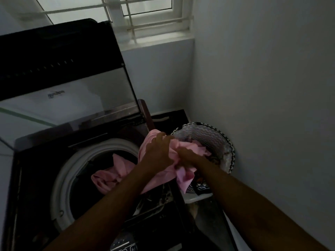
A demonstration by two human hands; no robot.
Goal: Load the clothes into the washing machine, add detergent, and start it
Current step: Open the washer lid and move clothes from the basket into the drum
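Note:
A dark top-loading washing machine [36, 178] stands at the lower left with its lid [63, 91] raised. Its round white-rimmed drum opening [59, 182] holds a pink cloth [112, 174] on dark clothes. Between the drum and the laundry basket [223, 140] I hold up a pink garment [183, 178]. My left hand [159, 151] grips its upper part. My right hand [188, 156] grips it just beside, over the basket's left rim. More clothes lie in the basket, partly hidden by the garment.
The patterned basket stands in the corner against the right wall [272, 105]. A barred window [145, 19] is above the machine. The machine's control panel [125, 245] shows at the bottom edge. The room is dim.

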